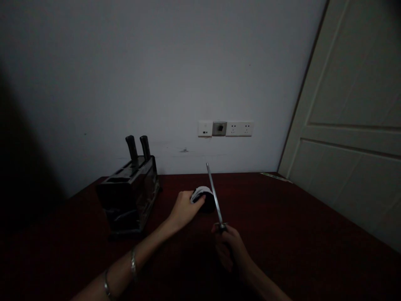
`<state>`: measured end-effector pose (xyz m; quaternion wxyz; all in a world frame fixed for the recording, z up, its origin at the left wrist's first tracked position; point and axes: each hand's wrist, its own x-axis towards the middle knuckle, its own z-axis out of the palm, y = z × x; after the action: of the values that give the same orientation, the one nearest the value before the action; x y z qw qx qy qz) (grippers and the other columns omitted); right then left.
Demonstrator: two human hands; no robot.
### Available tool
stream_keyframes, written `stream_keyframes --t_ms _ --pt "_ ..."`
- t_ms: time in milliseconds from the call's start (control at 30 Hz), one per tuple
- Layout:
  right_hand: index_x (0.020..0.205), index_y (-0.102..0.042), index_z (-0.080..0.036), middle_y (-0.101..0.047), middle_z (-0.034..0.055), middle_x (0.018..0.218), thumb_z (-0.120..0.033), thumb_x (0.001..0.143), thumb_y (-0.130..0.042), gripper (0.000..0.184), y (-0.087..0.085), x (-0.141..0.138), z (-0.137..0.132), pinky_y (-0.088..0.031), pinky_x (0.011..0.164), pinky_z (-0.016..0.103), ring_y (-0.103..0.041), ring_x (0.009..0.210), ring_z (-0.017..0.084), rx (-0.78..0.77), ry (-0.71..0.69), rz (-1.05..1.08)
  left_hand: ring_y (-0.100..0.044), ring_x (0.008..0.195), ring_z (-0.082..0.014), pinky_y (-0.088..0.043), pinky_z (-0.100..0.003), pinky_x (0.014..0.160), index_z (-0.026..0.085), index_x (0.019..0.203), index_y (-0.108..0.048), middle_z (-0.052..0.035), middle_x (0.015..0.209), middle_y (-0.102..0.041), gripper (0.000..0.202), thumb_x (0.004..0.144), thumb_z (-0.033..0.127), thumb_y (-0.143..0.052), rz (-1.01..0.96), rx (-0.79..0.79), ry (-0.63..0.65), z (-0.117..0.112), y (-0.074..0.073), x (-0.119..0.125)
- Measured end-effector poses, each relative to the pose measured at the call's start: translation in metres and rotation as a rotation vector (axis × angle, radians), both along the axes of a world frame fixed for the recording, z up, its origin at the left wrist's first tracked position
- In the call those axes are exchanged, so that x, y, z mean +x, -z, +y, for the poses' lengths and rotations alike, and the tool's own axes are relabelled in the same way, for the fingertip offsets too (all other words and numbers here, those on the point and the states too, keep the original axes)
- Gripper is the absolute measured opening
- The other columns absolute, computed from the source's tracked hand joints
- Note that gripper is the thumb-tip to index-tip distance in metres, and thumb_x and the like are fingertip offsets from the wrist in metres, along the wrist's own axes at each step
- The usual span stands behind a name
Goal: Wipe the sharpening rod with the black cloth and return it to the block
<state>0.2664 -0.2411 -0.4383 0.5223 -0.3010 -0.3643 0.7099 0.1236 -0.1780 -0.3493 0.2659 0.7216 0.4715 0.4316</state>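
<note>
My right hand (230, 246) is closed around the dark handle of a honing steel (214, 192), whose slim metal rod points up and away from me. In my left hand (184, 209) is a bunched dark-and-white cloth (208, 202), gripped with the thumb on top. The cloth is just left of the rod; whether they touch I cannot tell. Left of my hands stands a black knife block (125, 200) with a shiny top and several slots. Two black-handled knives (138, 146) stick up from its far end.
Under everything is a dark red table (297, 225). A pale wall (175, 75) rises behind it, carrying a row of sockets and switches (225, 128). On the right a light panelled door (351, 167) borders the table. The scene is dim.
</note>
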Motion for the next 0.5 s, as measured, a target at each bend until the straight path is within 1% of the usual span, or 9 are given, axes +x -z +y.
stream_keyframes --t_ms 100,167,300,367,400,500 --pt "0.076 -0.051 -0.016 -0.034 -0.0121 0.031 -0.03 0.061 -0.055 0.021 0.0 0.001 0.0 -0.022 0.021 0.013 -0.024 0.02 0.004 0.008 0.027 -0.013 -0.056 0.062 -0.0151 -0.041 -0.023 0.055 0.01 0.074 -0.066 -0.0033 0.067 -0.064 0.026 0.071 0.034 -0.055 -0.034 -0.066 0.064 -0.011 0.004 0.01" --pt "0.076 -0.051 -0.016 -0.034 -0.0122 0.03 -0.03 0.061 -0.054 0.021 -0.002 0.002 0.0 -0.021 0.02 0.014 -0.024 0.02 0.004 0.018 0.039 -0.016 -0.056 0.062 -0.014 -0.041 -0.022 0.055 0.01 0.075 -0.066 -0.003 0.067 -0.064 0.026 0.072 0.033 -0.055 -0.066 -0.046 0.071 -0.018 0.009 0.015" --pt "0.071 -0.049 -0.017 -0.034 -0.0119 0.03 -0.029 0.06 -0.053 0.017 -0.005 0.001 0.0 -0.019 0.021 0.014 -0.023 0.02 0.004 0.039 0.084 -0.03 -0.052 0.056 -0.0106 -0.039 -0.019 0.052 0.01 0.07 -0.064 -0.0016 0.062 -0.061 0.021 0.074 0.029 -0.055 -0.074 0.128 0.066 -0.032 0.024 0.02" --pt "0.062 -0.045 -0.018 -0.035 -0.0106 0.03 -0.029 0.06 -0.053 0.014 -0.006 0.001 0.0 -0.02 0.021 0.015 -0.025 0.02 0.004 0.056 0.114 -0.049 -0.052 0.056 -0.0101 -0.04 -0.019 0.053 0.011 0.071 -0.063 -0.0016 0.064 -0.061 0.014 0.073 0.024 -0.057 -0.057 0.215 0.123 -0.039 0.031 0.021" --pt "0.058 -0.043 -0.019 -0.036 -0.0099 0.03 -0.03 0.06 -0.053 0.015 -0.006 0.001 0.0 -0.02 0.022 0.015 -0.026 0.02 0.004 0.062 0.126 -0.061 -0.053 0.059 -0.0106 -0.042 -0.02 0.055 0.011 0.074 -0.064 -0.0024 0.067 -0.062 0.011 0.072 0.021 -0.058 -0.061 0.268 0.165 -0.041 0.034 0.022" --pt "0.054 -0.04 -0.019 -0.036 -0.0091 0.031 -0.031 0.06 -0.055 0.02 -0.004 0.001 0.001 -0.02 0.023 0.016 -0.028 0.021 0.004 0.063 0.176 -0.112 -0.058 0.072 -0.0143 -0.046 -0.024 0.067 0.011 0.084 -0.063 -0.0065 0.078 -0.065 0.015 0.07 0.016 -0.061 -0.108 0.451 0.294 -0.046 0.038 0.022"
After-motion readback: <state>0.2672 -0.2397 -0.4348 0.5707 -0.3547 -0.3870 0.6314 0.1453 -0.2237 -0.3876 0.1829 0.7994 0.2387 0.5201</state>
